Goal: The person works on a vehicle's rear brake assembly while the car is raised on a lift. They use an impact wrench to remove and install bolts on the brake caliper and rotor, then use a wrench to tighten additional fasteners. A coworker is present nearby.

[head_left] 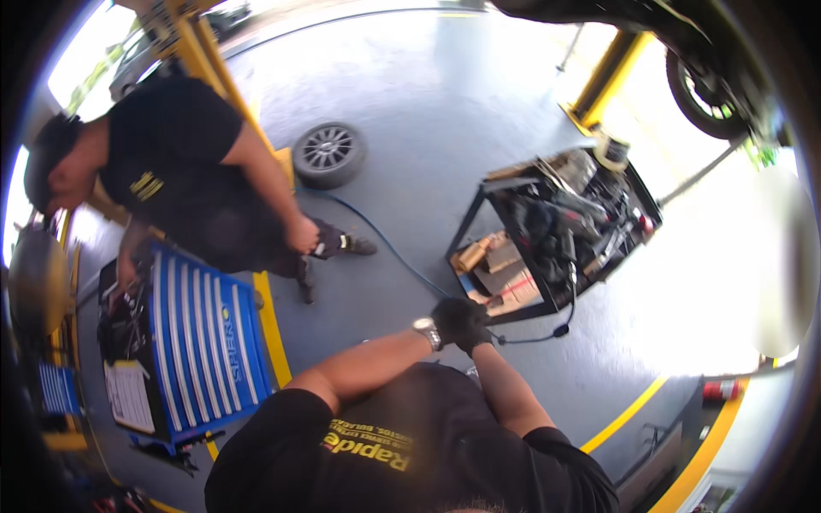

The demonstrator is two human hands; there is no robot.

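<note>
My hands, in dark gloves, are close together in front of my chest, beside the near corner of a black tool cart [547,309]. My left hand [451,318], with a watch at the wrist, is closed. Pressed against it, my right hand [472,333] is closed too. What lies between the fingers is hidden. A blue hose [385,239] runs across the floor up to my hands. From the cart side, a thin black hose [534,339] with a dark fitting [561,330] also reaches them.
The cart carries a heap of tools [581,209] and, lower, cardboard boxes [505,269]. A wheel [329,154] lies on the floor. At left a co-worker [197,171] bends over a blue tool chest [209,342]. A yellow lift post [605,81] stands beyond, near a raised vehicle [633,19].
</note>
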